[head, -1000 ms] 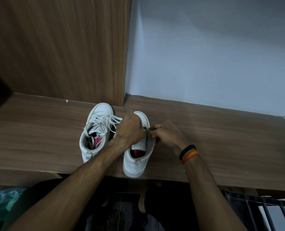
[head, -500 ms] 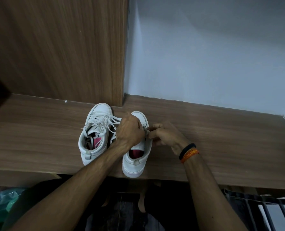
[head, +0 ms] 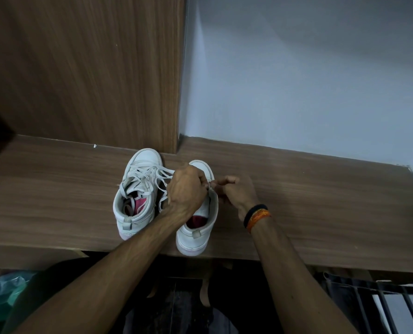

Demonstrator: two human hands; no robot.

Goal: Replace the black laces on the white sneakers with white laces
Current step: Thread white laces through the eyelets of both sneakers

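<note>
A: We logged two white sneakers side by side on the wooden shelf (head: 55,194), toes toward the back, heels near the front edge. The left sneaker (head: 138,196) already carried white laces (head: 150,175), loosely crossed, with loose ends trailing toward its neighbour and down into its pink-lined opening.

B: And the right sneaker (head: 195,227)?

A: We noted its heel slightly past the shelf's front edge. Most of its upper was hidden by the left hand (head: 187,189), so we could not read its lacing.

B: Grip states?

A: We recorded the left hand lying over the right sneaker's eyelet area, fingers curled down and closed on a pale lace end at the shoe's right edge. The right hand (head: 236,191) sat just beside that edge, fingers curled, thumb and forefinger meeting at the same small pale piece (head: 210,185). Both hands were touching or nearly touching there; we could not tell more of the pinch.

B: Surroundings?

A: We saw a black and orange wristband (head: 257,214) on the right wrist, a wood panel (head: 84,68) behind the left sneaker, and a pale wall (head: 297,68) to its right.
</note>
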